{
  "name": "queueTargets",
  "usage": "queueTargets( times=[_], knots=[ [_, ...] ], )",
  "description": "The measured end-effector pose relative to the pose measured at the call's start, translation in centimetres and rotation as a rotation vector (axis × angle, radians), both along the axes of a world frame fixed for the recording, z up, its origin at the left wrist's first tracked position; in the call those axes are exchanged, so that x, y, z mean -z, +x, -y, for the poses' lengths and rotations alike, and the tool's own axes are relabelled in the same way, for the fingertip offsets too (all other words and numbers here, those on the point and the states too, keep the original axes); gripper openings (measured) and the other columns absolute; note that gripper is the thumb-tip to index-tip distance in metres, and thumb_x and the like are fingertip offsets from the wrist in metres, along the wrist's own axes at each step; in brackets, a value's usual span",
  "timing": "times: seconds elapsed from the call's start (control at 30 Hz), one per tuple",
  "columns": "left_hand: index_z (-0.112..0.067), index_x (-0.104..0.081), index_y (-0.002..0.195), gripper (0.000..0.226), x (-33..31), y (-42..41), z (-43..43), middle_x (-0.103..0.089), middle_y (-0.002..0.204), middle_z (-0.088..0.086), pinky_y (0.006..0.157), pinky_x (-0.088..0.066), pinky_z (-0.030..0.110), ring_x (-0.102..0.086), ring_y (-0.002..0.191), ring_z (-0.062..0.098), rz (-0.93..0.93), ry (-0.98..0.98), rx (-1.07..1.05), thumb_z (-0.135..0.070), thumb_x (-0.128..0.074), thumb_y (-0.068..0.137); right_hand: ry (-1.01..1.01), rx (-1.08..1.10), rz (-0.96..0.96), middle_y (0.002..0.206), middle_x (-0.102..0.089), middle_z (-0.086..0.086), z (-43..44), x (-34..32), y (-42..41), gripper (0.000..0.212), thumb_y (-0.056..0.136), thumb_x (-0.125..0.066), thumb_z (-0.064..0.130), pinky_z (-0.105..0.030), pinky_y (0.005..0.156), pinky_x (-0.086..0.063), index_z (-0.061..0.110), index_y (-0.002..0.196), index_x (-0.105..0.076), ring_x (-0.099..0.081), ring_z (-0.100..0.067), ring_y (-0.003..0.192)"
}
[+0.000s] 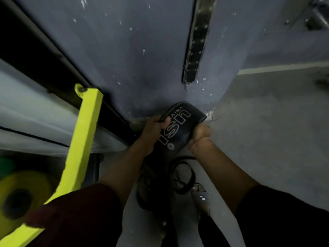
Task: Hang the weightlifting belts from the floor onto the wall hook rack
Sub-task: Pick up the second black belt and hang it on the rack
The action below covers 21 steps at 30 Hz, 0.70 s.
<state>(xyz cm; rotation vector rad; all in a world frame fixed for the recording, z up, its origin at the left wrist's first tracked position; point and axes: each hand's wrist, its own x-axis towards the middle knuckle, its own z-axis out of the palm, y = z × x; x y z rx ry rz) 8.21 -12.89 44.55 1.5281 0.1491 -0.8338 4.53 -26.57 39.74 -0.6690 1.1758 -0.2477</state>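
The belt (178, 125) is black with white lettering and white stitching along its edge, and it sits in the middle of the view, lifted off the floor (267, 131) and held in both hands close to the base of the dark blue wall (124, 50). Its broad printed part arches between the two hands; its lower part drops away between the forearms and is lost in shadow.

At far left a yellow weight plate (19, 196) shows, blurred, with a green one (6, 166) above it. Beside them a bright yellow frame bar (83, 138) runs up at a slant to a bolted end near the wall. Next, a dark red sleeve (80, 211) covers the left upper arm.

The left hand (153, 132) is closed on the belt's left edge, thumb over the top. The right hand (201, 132) is clenched on the belt's right edge, with a pale thread around its wrist.

Below the hands, more black belts (181, 177) lie curled on the floor, just beside a sandalled foot (200, 195). Their number is hard to tell in the dim light.

Above and right of the hands, a black strip (195, 43) with studs runs up the wall. The grey floor spreads out to the right, crossed by a pale line (284, 67).
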Motion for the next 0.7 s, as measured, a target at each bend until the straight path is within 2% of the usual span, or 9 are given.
queueTargets(
  times=[0.07,0.13,0.2,0.23,0.3,0.37,0.47,0.57,0.7],
  knots=[
    [0.006,-0.065,0.116,0.028,-4.6,-0.5,-1.3,-0.069,0.113,0.027,0.093,-0.054,0.047,-0.068,0.094,0.032,-0.002,-0.040,0.047,-0.014,-0.057,0.098,0.008,0.017,0.086,0.121,-0.067,-0.018,-0.2,-2.8,0.1,0.064,0.087,-0.042,0.059,-0.057,0.089,-0.053,0.010,0.124,-0.061,-0.067,-0.036,0.104],
    [0.003,-0.065,0.118,0.029,-8.9,-0.7,-2.6,-0.073,0.106,0.021,0.088,-0.056,0.043,-0.069,0.091,0.030,0.000,-0.059,0.106,-0.015,-0.055,0.097,-0.070,-0.067,0.102,0.116,-0.069,-0.016,-1.0,-10.0,-0.4,0.084,0.073,-0.047,0.077,-0.054,0.090,-0.055,0.009,0.120,-0.063,-0.069,-0.034,0.102],
    [-0.007,-0.068,0.108,0.024,-13.2,-0.7,-3.8,-0.076,0.090,0.008,0.076,-0.058,0.035,-0.070,0.083,0.024,0.056,-0.009,0.156,-0.022,-0.056,0.095,-0.158,-0.151,0.194,0.113,-0.069,-0.021,-2.4,-17.8,-1.5,0.058,0.088,-0.062,0.047,-0.053,0.086,-0.057,-0.003,0.118,-0.061,-0.070,-0.035,0.097],
    [-0.011,-0.068,0.105,0.024,-15.3,-0.8,-4.1,-0.076,0.086,0.005,0.074,-0.057,0.034,-0.070,0.083,0.024,0.093,0.021,0.162,-0.028,-0.056,0.094,-0.186,-0.199,0.230,0.112,-0.069,-0.025,-2.7,-20.4,-1.9,0.042,0.092,-0.065,0.025,-0.052,0.082,-0.059,-0.008,0.118,-0.059,-0.070,-0.037,0.093],
    [-0.014,-0.069,0.104,0.031,-19.3,-0.7,-4.0,-0.076,0.086,0.005,0.075,-0.055,0.034,-0.070,0.080,0.023,0.116,0.034,0.153,-0.039,-0.054,0.095,-0.240,-0.305,0.277,0.108,-0.069,-0.028,-3.6,-24.8,-2.9,0.031,0.091,-0.063,0.006,-0.049,0.075,-0.061,-0.009,0.117,-0.055,-0.071,-0.035,0.084],
    [-0.009,-0.070,0.109,0.041,-23.5,-0.3,-3.2,-0.076,0.090,0.011,0.068,-0.057,0.032,-0.071,0.073,0.022,0.066,-0.025,0.082,-0.044,-0.052,0.096,-0.300,-0.370,0.348,0.106,-0.069,-0.027,-4.2,-28.3,-3.8,0.033,0.090,-0.061,0.001,-0.048,0.074,-0.061,-0.006,0.122,-0.051,-0.070,-0.034,0.081],
    [-0.002,-0.065,0.121,0.051,-29.9,0.8,-2.0,-0.072,0.111,0.021,0.062,-0.060,0.033,-0.072,0.084,0.030,0.061,-0.145,-0.084,-0.045,-0.056,0.095,-0.413,-0.477,0.504,0.093,-0.070,-0.014,-4.6,-34.0,-5.4,0.035,0.091,-0.056,-0.008,-0.037,0.065,-0.062,0.002,0.123,-0.045,-0.070,-0.022,0.069],
    [-0.004,-0.067,0.120,0.047,-35.9,1.4,-1.3,-0.073,0.115,0.019,0.074,-0.062,0.041,-0.072,0.101,0.035,0.108,-0.251,-0.175,-0.042,-0.064,0.091,-0.559,-0.621,0.644,0.075,-0.072,0.000,-3.4,-38.1,-7.1,0.039,0.089,-0.052,-0.016,-0.030,0.058,-0.059,0.009,0.118,-0.044,-0.067,-0.017,0.063],
    [-0.003,-0.063,0.122,0.029,-43.0,0.8,0.1,-0.071,0.112,0.019,0.084,-0.059,0.045,-0.070,0.097,0.033,0.330,-0.418,-0.154,-0.011,-0.059,0.094,-0.629,-0.686,0.754,0.085,-0.062,-0.023,-0.7,-42.9,-7.9,0.043,0.083,-0.062,-0.009,-0.038,0.070,-0.054,0.010,0.117,-0.045,-0.059,-0.034,0.077]
  ],
)
